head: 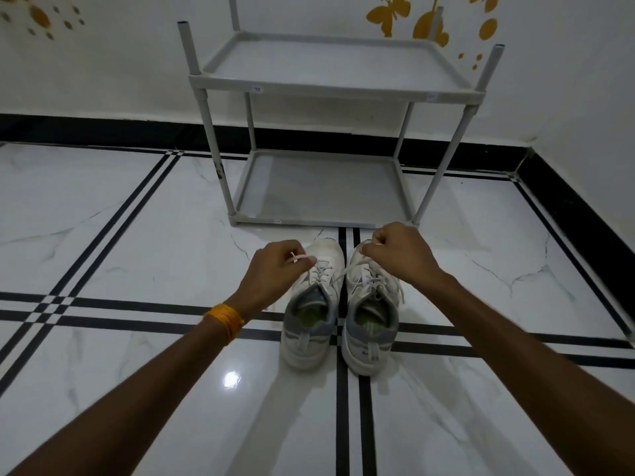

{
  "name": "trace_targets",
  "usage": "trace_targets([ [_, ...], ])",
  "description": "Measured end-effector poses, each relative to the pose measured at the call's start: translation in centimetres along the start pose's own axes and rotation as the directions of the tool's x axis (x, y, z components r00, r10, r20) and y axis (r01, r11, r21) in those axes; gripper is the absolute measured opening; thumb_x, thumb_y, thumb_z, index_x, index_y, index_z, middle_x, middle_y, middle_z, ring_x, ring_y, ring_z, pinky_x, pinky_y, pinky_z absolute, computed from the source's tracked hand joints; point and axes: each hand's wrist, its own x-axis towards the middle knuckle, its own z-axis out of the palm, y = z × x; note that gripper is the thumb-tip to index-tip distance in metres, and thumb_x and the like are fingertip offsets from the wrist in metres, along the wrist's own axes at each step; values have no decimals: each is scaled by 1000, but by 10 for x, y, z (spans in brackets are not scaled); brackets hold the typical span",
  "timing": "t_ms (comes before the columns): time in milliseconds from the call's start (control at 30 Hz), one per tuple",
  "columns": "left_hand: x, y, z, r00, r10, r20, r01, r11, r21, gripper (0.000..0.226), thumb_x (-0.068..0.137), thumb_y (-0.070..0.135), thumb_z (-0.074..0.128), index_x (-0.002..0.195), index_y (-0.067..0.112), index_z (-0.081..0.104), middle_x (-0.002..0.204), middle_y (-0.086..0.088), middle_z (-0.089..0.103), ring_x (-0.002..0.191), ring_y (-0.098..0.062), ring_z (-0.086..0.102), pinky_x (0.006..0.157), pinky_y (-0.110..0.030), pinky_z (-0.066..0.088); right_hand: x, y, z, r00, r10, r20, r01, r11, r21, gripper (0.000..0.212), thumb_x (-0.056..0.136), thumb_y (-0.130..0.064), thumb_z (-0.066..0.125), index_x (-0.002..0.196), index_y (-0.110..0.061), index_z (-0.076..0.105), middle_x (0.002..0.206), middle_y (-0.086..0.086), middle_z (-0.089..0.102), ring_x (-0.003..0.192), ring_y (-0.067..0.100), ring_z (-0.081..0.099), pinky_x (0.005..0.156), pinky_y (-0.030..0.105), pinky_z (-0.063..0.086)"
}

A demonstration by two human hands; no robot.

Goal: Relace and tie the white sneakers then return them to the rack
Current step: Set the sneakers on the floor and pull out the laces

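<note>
We pinch a white lace end [303, 258] in each curled hand, left hand [275, 271] and right hand [400, 255], above the grey-collared white sneakers [370, 341] before the grey plastic two-shelf rack [336, 88].

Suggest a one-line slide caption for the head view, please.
Left hand and right hand each pinch a lace end above white sneakers before the rack.

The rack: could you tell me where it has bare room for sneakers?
Both shelves are bare: top shelf between its posts, bottom shelf beneath. The floor before the rack is crowded by sneakers, left hand, right hand.
</note>
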Motion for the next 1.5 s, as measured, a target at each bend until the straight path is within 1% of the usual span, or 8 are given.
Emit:
trace_targets([
  [233, 6, 42, -15, 888, 384, 255, -452, 833, 318, 33, 91, 41, 58, 77, 13, 69, 76, 4, 61, 65, -9, 56, 62, -27, 46, -2, -20, -10, 997, -79, 25, 77, 994, 72, 43, 84, -33, 70, 52, -15, 47, 48, -1, 43, 46, 12, 41, 51, 25, 33],
  [400, 13, 50, -9, 627, 574, 527, -774, 388, 500, 24, 92, 40, 56, 96, 20, 69, 119, 4, 61, 76, -8, 60, 62, -25, 49, 9, -62, -47, 978, -172, 123, 127, 943, 309, 37, 84, -36, 68, 54, -21, 51, 53, -2, 51, 54, 17, 50, 69, 42, 52],
  [500, 30, 64, -17, 697, 481, 532, -689, 245, 682, 28, 96, 38, 48, 101, 16, 64, 103, -2, 65, 69, -14, 58, 59, -26, 46, 12, -94, -74, 955, -267, 131, 174, 857, 485, 36, 90, -29, 64, 60, -14, 52, 53, -1, 49, 51, 13, 49, 61, 31, 52],
  [700, 50, 93, -30, 906, -34, 421, -10, 995, 101, 32, 93, 33, 54, 69, 12, 57, 57, 1, 48, 49, -13, 42, 48, -25, 36, 28, -83, -57, 985, -51, -165, 92, 964, 249, 20, 90, -12, 56, 107, -11, 66, 99, 1, 64, 88, 13, 59, 81, 31, 49],
  [867, 44, 85, -23, 921, -143, 362, 248, 932, -263, 23, 94, 22, 49, 77, 12, 60, 60, 2, 47, 49, -9, 42, 46, -19, 33, 1, -55, -22, 982, -95, 161, 46, 957, 287, 10, 77, -8, 70, 81, -17, 72, 75, -2, 66, 73, 14, 62, 69, 32, 51],
  [1133, 43, 71, -26, 930, -83, 359, 244, 869, -431, 14, 86, 18, 49, 88, 7, 58, 73, -3, 53, 64, -13, 48, 58, -23, 40, -8, -45, -29, 994, -90, -57, 106, 781, 615, 13, 88, -19, 68, 79, -10, 70, 65, 4, 64, 57, 14, 56, 49, 25, 42],
  [1300, 39, 68, -21, 907, 30, 420, 57, 980, -192, 35, 73, 8, 71, 107, 6, 60, 97, -7, 65, 90, -19, 60, 82, -34, 50, -7, -73, -45, 982, -177, 63, 66, 638, 767, 20, 94, -18, 60, 83, -3, 68, 69, 9, 65, 56, 14, 58, 46, 21, 45],
  [1500, 35, 55, 5, 892, 434, -131, -382, 875, 296, 29, 79, -7, 58, 100, 10, 49, 75, 2, 54, 62, -13, 52, 56, -30, 46, 8, -83, -36, 997, -61, 52, -27, 353, 935, 15, 95, -6, 57, 96, 5, 67, 81, 15, 69, 68, 17, 68, 66, 21, 60],
])
